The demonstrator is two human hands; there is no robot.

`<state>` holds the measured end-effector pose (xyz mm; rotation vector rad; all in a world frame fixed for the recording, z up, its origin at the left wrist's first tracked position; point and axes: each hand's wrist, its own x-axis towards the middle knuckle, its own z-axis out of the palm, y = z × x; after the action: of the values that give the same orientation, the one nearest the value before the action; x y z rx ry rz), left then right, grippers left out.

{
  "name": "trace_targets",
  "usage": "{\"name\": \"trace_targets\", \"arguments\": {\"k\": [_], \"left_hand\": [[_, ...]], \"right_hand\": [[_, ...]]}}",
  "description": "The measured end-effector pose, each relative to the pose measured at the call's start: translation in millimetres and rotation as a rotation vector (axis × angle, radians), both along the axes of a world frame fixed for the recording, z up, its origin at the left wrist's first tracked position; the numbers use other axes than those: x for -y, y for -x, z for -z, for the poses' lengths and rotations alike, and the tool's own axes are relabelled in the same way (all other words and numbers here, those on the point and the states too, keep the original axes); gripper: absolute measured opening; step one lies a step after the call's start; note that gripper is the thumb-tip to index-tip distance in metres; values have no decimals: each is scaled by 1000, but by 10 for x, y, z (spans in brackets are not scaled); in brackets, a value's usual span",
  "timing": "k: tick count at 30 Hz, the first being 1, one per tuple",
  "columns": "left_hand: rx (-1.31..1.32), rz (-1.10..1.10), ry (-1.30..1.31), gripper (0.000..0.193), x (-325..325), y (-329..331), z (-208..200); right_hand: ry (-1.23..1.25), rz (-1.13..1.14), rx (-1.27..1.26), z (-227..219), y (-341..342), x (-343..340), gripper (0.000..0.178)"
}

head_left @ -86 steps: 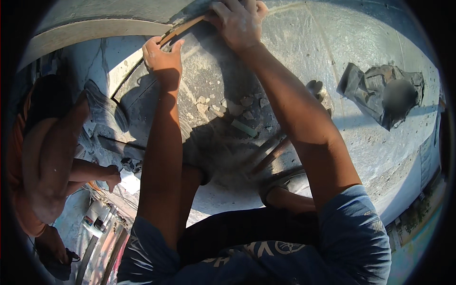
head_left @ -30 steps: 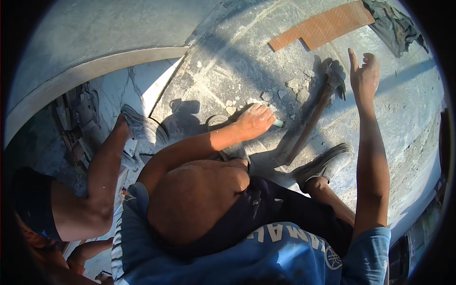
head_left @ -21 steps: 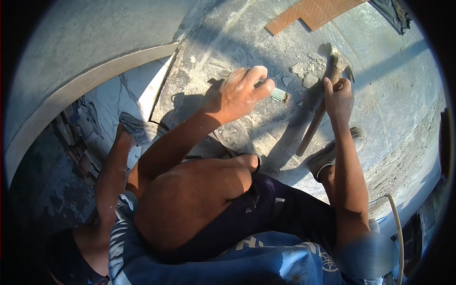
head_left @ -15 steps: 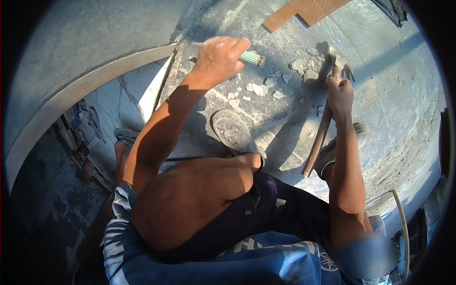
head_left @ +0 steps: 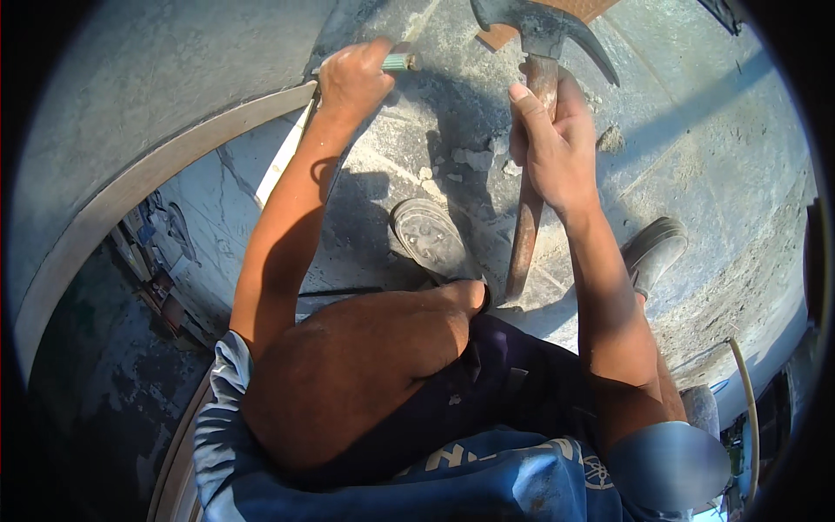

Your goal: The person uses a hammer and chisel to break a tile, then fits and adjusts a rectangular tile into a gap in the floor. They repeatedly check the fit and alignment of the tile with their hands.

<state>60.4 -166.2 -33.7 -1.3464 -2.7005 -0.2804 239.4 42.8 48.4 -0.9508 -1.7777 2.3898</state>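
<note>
My left hand (head_left: 355, 83) is closed around a chisel (head_left: 399, 62) with a green ribbed handle, whose butt end sticks out to the right. The blade side is mostly hidden by my fist, close to the corner where a raised pale edging (head_left: 196, 132) meets the floor. My right hand (head_left: 561, 143) grips the wooden handle of a claw hammer (head_left: 541, 83) near its head. The hammer is lifted above the floor, its metal head at the top of the view, and the handle's lower end hangs toward my feet.
Broken mortar chips (head_left: 474, 159) lie on the dusty concrete floor (head_left: 644, 165) beyond my sandalled left foot (head_left: 430, 233). My other shoe (head_left: 657, 248) stands at the right. A brown patterned sheet (head_left: 591, 9) lies at the far edge. A thin hose (head_left: 744, 409) curves at the lower right.
My right hand has raised the hammer off the rubble and moved it left and up. The left hand has shifted left and farther away, taking the chisel to the corner by the edging.
</note>
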Motion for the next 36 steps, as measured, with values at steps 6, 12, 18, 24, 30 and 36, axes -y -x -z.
{"name": "trace_targets", "arguments": {"k": [6, 12, 18, 24, 30, 36], "left_hand": [[-58, -21, -116, 19, -65, 23, 66], [-80, -90, -129, 24, -52, 52, 79], [-92, -89, -199, 23, -91, 29, 109], [-96, -151, -170, 19, -122, 48, 117], [-79, -223, -176, 16, -119, 79, 101], [-105, -21, -143, 13, -233, -61, 29]], "right_hand": [[-350, 96, 62, 212, -56, 377, 31], [-351, -62, 158, 73, 127, 280, 27], [-330, -22, 102, 173, 151, 370, 23], [-466, -171, 38, 355, 193, 387, 25], [-323, 122, 45, 257, 263, 308, 22], [-410, 144, -11, 241, 222, 304, 21]]}}
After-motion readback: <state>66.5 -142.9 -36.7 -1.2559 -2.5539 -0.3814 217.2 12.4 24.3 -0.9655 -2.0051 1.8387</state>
